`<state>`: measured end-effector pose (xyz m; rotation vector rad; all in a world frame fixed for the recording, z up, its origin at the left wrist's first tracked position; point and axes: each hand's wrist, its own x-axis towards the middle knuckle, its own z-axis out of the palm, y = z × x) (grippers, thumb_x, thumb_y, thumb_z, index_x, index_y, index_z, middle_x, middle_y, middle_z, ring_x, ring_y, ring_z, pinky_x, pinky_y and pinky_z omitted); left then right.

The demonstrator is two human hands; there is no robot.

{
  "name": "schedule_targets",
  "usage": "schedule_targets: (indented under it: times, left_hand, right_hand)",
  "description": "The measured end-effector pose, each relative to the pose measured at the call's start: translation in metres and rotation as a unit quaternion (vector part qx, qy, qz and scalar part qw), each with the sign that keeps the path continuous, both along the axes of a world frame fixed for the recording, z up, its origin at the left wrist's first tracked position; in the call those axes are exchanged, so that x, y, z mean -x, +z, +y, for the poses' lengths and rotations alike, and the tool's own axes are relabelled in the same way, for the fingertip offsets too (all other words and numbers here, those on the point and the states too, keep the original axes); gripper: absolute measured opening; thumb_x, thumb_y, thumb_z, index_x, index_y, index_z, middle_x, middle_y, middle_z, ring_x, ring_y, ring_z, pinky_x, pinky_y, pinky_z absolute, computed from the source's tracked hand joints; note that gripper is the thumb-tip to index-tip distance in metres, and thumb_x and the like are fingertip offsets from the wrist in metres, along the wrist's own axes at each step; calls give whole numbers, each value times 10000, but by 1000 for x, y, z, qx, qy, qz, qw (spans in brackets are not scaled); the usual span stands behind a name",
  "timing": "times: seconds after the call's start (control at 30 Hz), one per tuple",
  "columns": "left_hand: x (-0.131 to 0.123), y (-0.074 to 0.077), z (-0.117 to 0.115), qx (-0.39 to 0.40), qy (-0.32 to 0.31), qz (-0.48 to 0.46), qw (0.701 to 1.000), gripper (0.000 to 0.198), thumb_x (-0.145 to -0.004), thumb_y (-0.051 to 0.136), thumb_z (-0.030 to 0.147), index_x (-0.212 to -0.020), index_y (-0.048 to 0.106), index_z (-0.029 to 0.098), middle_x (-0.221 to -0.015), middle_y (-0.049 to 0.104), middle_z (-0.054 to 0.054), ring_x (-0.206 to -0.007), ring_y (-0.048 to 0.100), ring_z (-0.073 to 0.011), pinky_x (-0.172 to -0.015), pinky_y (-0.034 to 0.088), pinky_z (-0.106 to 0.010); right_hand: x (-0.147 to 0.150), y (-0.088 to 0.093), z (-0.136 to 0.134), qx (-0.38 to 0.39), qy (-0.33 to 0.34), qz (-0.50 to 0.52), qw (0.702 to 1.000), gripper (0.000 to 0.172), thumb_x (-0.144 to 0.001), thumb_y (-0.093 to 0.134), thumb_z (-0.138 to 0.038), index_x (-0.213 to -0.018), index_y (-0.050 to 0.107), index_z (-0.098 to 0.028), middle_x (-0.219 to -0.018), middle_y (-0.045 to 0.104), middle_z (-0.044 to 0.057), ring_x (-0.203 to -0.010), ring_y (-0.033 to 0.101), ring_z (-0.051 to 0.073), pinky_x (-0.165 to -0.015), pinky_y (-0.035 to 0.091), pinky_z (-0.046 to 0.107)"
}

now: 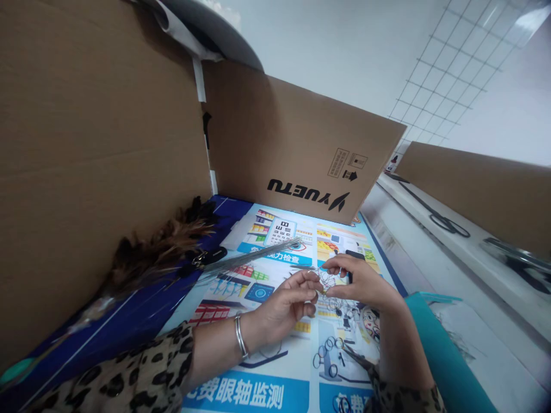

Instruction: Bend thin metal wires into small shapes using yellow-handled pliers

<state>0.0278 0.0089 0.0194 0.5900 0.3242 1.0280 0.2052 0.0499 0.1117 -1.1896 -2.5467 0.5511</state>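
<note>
Above the printed sheet, my left hand (293, 301) is closed in a pinch, its fingers curled. What it holds is too small to make out. Facing it, my right hand (359, 281) has thumb and fingers apart in a C shape, the thumb tip close to the left fingertips. Between and behind the hands lies a tangle of thin wire pieces (330, 280). A bundle of long thin wires (258, 250) stretches across the sheet to the left. Several dark rings (330, 344) lie below the right hand, beside what looks like pliers (357, 358), partly hidden by my sleeve.
Cardboard panels stand at the left (99, 115) and back (301, 143). Brown feathers (159, 252) lie along the left on blue sheeting (142, 321). A dark phone-like object (355, 255) sits behind my right hand. At the right are a teal item (443, 344) and a white ledge (465, 221).
</note>
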Motion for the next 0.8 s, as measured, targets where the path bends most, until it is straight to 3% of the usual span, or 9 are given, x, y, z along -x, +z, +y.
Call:
schedule_targets:
  times: [0.2,0.6,0.8]
  left_hand:
    - [0,-1,1,-7,-11,6,1000,213,-699,605,106,-894,558,175,-867,503,-25,-734,480,-95,-588,386,-197]
    - [1,0,1,-17,-11,-3,1000,396,-691,612,95,-1047,510,233,-917,504,-18,-713,487,-84,-593,371,-199]
    - [2,-2,2,-27,-15,24,999,244,-687,633,132,-909,551,191,-819,497,-2,-632,464,-68,-597,367,-215]
  right_hand:
    - [2,3,-2,-8,11,-4,1000,401,-650,700,-359,-1000,577,-208,-911,585,19,-802,521,143,-709,432,273]
    - [3,2,-2,0,13,-9,1000,388,-661,692,-350,-1001,574,-207,-895,581,14,-799,514,142,-707,423,266]
    - [3,1,-4,-18,17,-32,999,425,-649,700,-405,-1004,567,-214,-908,575,16,-835,512,151,-735,422,280]
